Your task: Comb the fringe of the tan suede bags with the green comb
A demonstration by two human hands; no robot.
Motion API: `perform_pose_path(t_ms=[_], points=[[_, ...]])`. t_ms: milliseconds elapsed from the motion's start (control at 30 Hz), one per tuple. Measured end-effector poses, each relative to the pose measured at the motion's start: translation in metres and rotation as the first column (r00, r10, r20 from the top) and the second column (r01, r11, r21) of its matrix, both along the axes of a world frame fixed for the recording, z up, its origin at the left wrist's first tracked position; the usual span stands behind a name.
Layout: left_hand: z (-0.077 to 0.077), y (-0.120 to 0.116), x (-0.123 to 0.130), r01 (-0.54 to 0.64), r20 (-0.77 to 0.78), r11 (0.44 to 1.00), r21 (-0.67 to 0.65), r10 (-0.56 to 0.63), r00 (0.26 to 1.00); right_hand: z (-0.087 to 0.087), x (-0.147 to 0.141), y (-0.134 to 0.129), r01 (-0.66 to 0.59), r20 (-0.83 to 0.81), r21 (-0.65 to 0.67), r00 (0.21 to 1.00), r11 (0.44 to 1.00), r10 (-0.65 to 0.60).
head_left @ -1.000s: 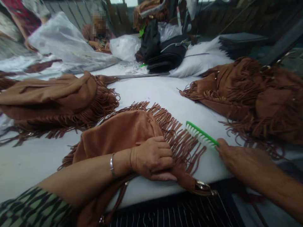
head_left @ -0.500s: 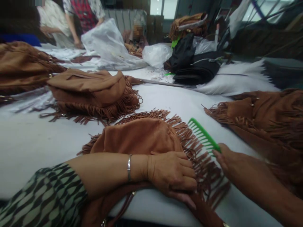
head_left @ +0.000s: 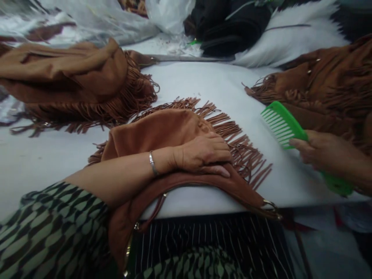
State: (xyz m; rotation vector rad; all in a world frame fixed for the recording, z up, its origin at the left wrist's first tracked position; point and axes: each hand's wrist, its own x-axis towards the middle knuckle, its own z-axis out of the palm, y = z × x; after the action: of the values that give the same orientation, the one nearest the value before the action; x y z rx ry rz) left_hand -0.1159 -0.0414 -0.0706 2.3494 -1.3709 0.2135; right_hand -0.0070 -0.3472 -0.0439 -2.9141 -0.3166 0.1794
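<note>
A brown suede bag with long fringe spread out along its far and right sides lies at the front edge of the table. My left hand presses down on its right part, fingers together and bent over the suede with the thumb along the near side; the fingertips are partly hidden. To the right of the fringe, above the white surface, my right hand grips a green wide-toothed comb by its handle. The comb's teeth point left and are apart from the fringe.
Another brown fringed bag lies at the back left, and more brown fringed suede at the right. Black rolled material, clear plastic and a white ragged-edged sheet are farther back. The bag's strap reaches the table edge.
My right hand has drawn the comb right, away from the fringe. The left hand stays on the bag. The view has tilted down, so the people at the back are out of sight.
</note>
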Motion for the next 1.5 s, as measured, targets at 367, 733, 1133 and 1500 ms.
perform_pose_path(t_ms=[367,733,1133,1500], points=[[0.000,-0.002,-0.001,-0.276,0.163,0.948,0.155,0.251,0.954,0.011,-0.062,0.011,-0.174,0.347,-0.028,0.922,0.984,0.173],[0.047,-0.052,-0.104,-0.688,0.101,0.716,0.115,0.681,0.725,-0.035,-0.159,-0.006,-0.510,0.218,0.194,0.856,0.838,0.470],[-0.012,-0.130,-0.115,-0.703,-0.101,0.695,-0.148,0.697,0.710,-0.020,-0.178,0.003,-0.471,0.226,0.415,0.882,0.778,0.413],[-0.018,-0.118,-0.100,-0.586,-0.338,0.745,-0.319,0.488,0.805,-0.014,-0.173,0.022,-0.308,0.107,0.584,0.946,0.751,0.305]])
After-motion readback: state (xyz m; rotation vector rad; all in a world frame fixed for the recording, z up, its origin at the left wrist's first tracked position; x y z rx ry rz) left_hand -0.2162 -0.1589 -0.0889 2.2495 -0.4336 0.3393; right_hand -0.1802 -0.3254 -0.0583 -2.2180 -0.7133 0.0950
